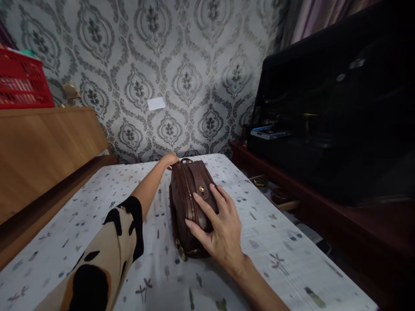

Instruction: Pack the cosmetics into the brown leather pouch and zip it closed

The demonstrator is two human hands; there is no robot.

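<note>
Room for us over the sheet (269,224) right of the bag (184,196); our left arm (149,190) along its left, wall (186,65) beyond.

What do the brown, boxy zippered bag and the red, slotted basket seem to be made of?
Brown, boxy zippered bag: leather or imitation leather, softly glossy; its smooth panels catch light, but real or faux stays unclear.
Red, slotted basket: probably moulded plastic, evenly coloured, with regular wall openings.
</note>
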